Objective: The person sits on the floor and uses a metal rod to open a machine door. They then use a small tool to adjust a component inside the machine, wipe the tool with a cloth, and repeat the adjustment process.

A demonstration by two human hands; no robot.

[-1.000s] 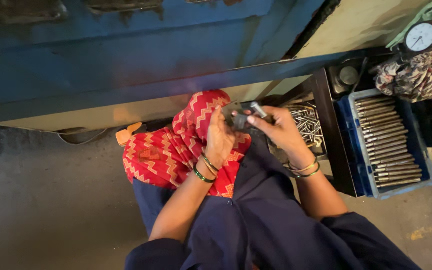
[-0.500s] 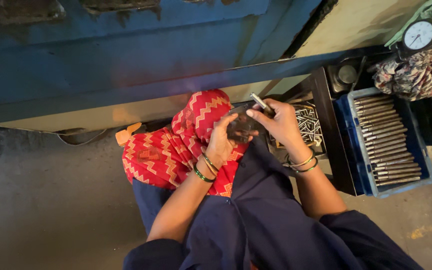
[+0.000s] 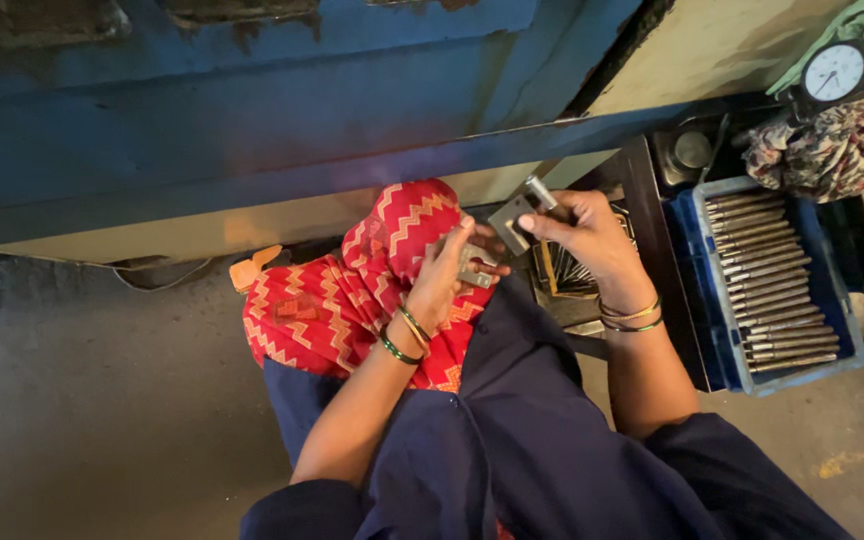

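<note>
So the whole thing here comes down to how two metal bits sit relative to each other over the lap. The right hand (image 3: pixel 592 235) is pinching a small grey metal block with a short round stub sticking out of it (image 3: pixel 518 212), fingertips clamped on its right end, thumb underneath as far as I can tell. The stub points up and away toward the blue steel machine frame (image 3: pixel 252 120), so the piece's long axis runs diagonally, lower left to upper right.

The left hand (image 3: pixel 447 275) is curled shut around a second small silvery metal piece (image 3: pixel 474 268), which pokes out between thumb and fingers. That piece lies just below and left of the block, near it but not touching from what I can see. The gap between them is small and both hands are over the red zigzag-patterned cloth (image 3: pixel 352 290).

The right hand is the nearer one to the blue plastic tray of long steel pins (image 3: pixel 767 275), which sits well off to its right, with a dial gauge (image 3: pixel 834 72) and a crumpled floral rag (image 3: pixel 822 150) beyond it.
</note>
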